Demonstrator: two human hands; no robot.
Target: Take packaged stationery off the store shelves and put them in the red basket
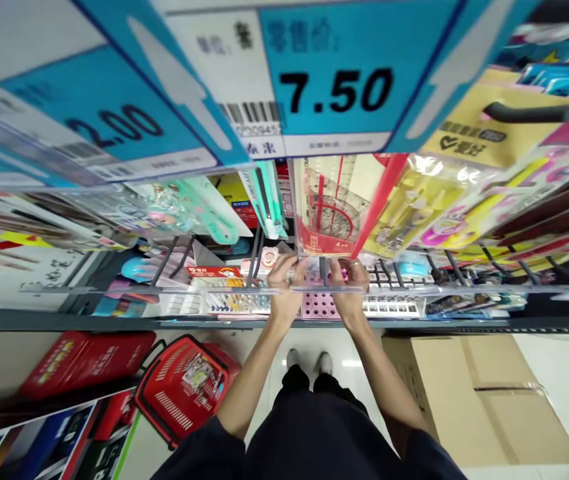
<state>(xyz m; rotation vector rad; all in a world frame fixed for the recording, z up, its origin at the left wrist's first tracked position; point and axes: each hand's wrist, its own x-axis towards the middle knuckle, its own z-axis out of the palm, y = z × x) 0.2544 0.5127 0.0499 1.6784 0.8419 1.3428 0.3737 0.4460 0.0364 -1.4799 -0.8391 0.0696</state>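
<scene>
**Q:** Head view. What sits nearest the hands, and how does it lie?

**A:** I read a clear packet of drawing rulers [332,207] with red markings, one of them a protractor shape. It hangs just beyond the hands on the far side of the shelf. Its long axis runs up the view, away from me, leaning slightly, and its lower edge points down toward the hands. A red strip [379,203] slants along its right side.

**Q:** Hand pose and state?

**A:** I have the left hand [284,288] and right hand [349,288] raised side by side, with both forearms converging from the near side. The fingers [290,267] of each hand curl upward at the packet's lower edge, behind a clear plastic shelf rail [234,291]. Both hands are partly closed. I cannot tell whether either one grips the packet.

**Q:** Surroundings?

**A:** A price tag [334,90] reading 7.50 hangs above the packet. A yellow packet [414,207] hangs to its right. On the floor, a red shopping basket [182,390] stands near left and a cardboard box [479,400] near right.
</scene>
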